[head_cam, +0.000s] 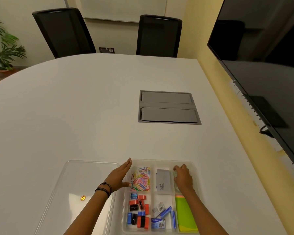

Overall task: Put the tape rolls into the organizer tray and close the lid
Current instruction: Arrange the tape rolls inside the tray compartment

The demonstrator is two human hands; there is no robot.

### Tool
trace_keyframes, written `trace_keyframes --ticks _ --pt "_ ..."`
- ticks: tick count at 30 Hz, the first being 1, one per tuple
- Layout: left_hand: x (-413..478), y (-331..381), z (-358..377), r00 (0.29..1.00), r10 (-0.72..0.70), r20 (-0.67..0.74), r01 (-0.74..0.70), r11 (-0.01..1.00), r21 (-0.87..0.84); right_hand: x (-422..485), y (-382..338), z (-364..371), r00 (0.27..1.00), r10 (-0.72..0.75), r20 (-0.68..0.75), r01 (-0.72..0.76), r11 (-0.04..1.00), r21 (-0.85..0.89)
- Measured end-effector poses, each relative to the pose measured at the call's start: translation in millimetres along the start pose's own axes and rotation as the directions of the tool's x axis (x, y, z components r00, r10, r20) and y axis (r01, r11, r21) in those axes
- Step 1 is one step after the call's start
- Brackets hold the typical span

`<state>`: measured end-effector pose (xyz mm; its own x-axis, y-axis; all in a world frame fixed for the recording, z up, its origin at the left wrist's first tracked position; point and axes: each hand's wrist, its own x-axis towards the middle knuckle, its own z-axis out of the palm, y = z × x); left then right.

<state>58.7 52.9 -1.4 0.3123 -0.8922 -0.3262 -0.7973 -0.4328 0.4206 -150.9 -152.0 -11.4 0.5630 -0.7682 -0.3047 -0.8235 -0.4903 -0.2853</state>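
White table [75, 116]: right-hand fingers [180, 167] cover tape roll [175, 175] in organizer tray [161, 160].

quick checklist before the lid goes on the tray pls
1. Right hand out of the organizer tray: not ok, it sits in the far right compartment.
2. Tape rolls seated: cannot tell, mostly hidden under that hand.
3. Lid within reach: ok, it lies flat on the table left of the tray.
4. Left hand free to lift the lid: ok, it rests flat by the tray's left wall, holding nothing.
5. Paper clips below the rim: ok.
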Motion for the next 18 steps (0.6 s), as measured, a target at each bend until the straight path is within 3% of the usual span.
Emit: trace_keyframes --ticks 9,15,18 --pt "-1 0 0 1.0 -0.001 -0.005 0.001 1.0 -0.003 -1 -6 0 0.997 0.077 -0.025 -0.076 0.996 0.048" --pt "-3 -1 1 1.0 -0.007 -0.004 0.007 1.0 -0.011 -3 -2 -7 0.999 0.04 0.017 -0.042 0.993 0.114" --pt "-3 -1 1 1.0 -0.007 -0.002 0.007 1.0 -0.014 -6 3 -15 0.999 -0.001 -0.037 0.008 0.981 0.193"
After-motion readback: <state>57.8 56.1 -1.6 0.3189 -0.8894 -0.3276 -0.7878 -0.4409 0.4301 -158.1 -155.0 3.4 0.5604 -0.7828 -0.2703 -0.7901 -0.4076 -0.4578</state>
